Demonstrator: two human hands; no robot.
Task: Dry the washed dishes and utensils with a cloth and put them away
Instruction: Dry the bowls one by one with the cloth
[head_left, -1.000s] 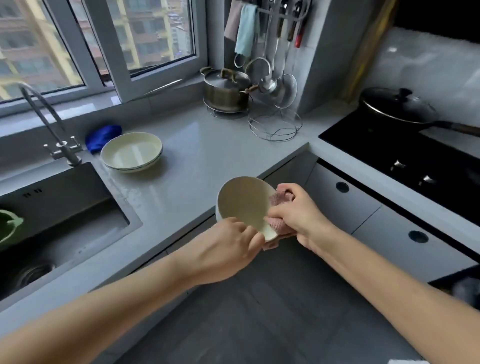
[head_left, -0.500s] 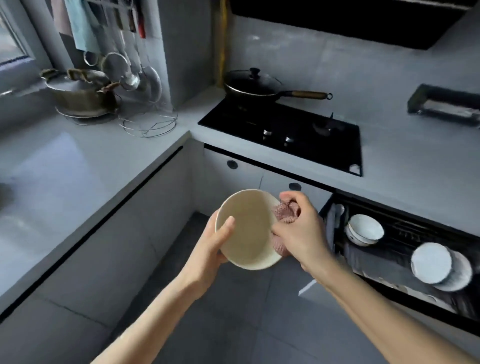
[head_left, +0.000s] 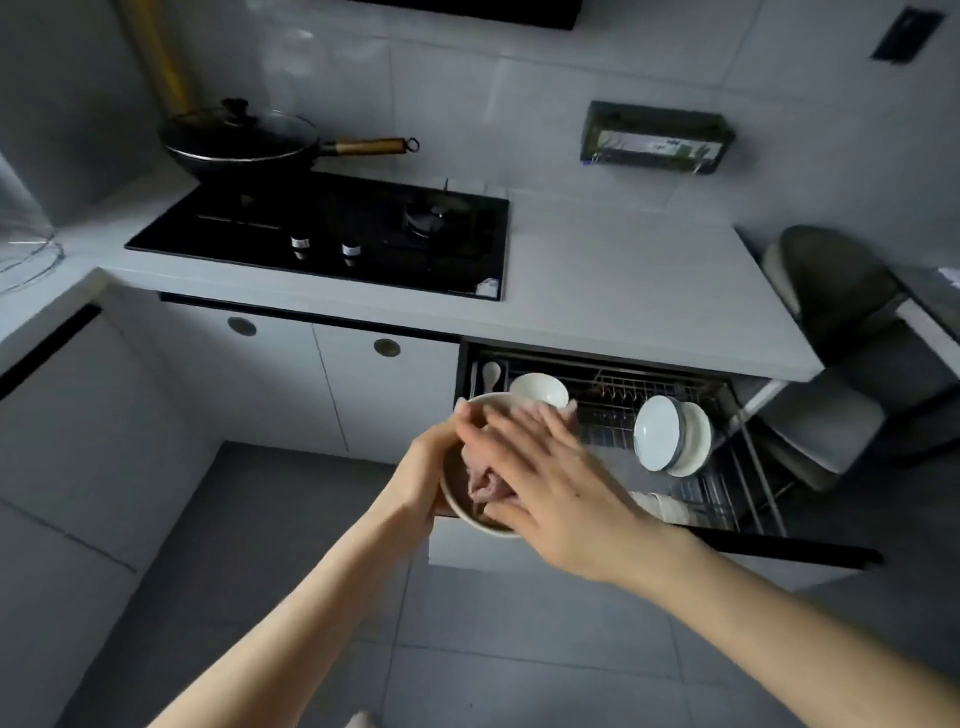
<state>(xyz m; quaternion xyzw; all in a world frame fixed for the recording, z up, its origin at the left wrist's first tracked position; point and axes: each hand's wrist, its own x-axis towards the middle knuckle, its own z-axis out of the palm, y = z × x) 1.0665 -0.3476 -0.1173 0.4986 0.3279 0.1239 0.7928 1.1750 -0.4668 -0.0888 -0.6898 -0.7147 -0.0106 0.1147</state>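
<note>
Bowl (head_left: 470, 512), mouth tilted up-right, holds the pink cloth (head_left: 483, 480); left hand (head_left: 426, 473) grips its rim, right hand (head_left: 545, 478) presses flat-fingered. Drawer rack (head_left: 748, 499) holds white bowls (head_left: 670, 434).

Glossy ceramic bowl (head_left: 470, 512), pink cloth (head_left: 480, 480), wire-metal rack (head_left: 613, 415), wooden wok handle (head_left: 370, 146)

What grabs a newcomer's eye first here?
The two hands at centre: the left hand holds a cream bowl while the right hand presses a pink cloth inside it with fingers spread. Just behind them a pulled-out dish drawer holds white bowls, some standing on edge. At upper left, a lidded black wok sits on the stove.
</note>
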